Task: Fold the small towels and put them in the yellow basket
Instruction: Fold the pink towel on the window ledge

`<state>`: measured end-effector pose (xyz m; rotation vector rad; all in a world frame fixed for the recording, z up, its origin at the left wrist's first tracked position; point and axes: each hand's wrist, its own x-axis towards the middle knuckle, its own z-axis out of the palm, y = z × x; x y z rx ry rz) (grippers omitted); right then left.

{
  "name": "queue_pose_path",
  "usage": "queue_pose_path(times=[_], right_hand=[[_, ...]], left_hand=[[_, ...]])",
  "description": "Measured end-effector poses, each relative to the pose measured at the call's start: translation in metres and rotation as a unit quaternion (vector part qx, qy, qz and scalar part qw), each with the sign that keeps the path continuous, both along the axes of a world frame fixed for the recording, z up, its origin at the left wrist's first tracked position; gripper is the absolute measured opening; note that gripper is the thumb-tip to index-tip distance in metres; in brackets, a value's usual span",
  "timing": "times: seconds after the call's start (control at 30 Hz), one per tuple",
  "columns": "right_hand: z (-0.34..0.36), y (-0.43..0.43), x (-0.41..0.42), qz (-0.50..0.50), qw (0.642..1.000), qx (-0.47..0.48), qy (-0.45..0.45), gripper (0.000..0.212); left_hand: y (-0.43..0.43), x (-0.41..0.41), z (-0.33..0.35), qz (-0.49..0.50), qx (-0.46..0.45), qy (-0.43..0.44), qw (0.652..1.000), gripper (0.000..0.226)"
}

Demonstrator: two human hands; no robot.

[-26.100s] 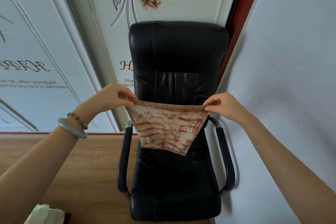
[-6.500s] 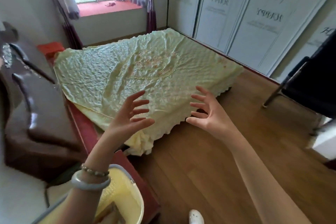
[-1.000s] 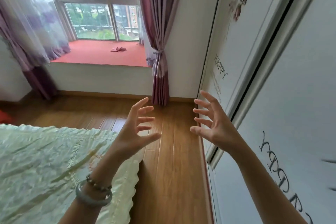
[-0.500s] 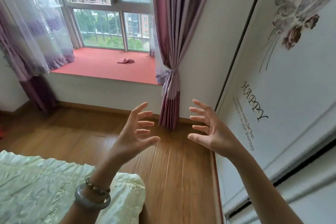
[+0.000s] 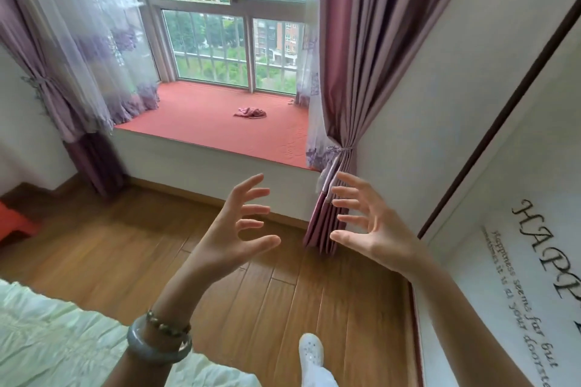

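On the red window seat (image 5: 195, 118), at 12 o'clock, lies a small pink towel (image 5: 250, 112), all crumpled. The left hand (image 5: 232, 242) and right hand (image 5: 377, 229) are up in the air, well apart from it, both spread wide open and holding nothing.
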<state>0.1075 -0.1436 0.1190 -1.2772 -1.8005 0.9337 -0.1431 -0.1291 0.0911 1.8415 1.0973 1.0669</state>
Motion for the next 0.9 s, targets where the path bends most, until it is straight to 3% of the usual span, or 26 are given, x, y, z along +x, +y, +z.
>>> queue_pose_path(times=[0.47, 0.9], right_hand=[[-0.004, 0.344, -0.034, 0.144, 0.989, 0.005, 0.013, 0.081], [-0.029, 0.548, -0.110, 0.198, 0.980, -0.021, 0.006, 0.078]], left_hand=[[0.281, -0.020, 0.003, 0.100, -0.025, -0.016, 0.995, 0.087], [0.458, -0.097, -0.016, 0.171, -0.063, -0.010, 0.983, 0.081]])
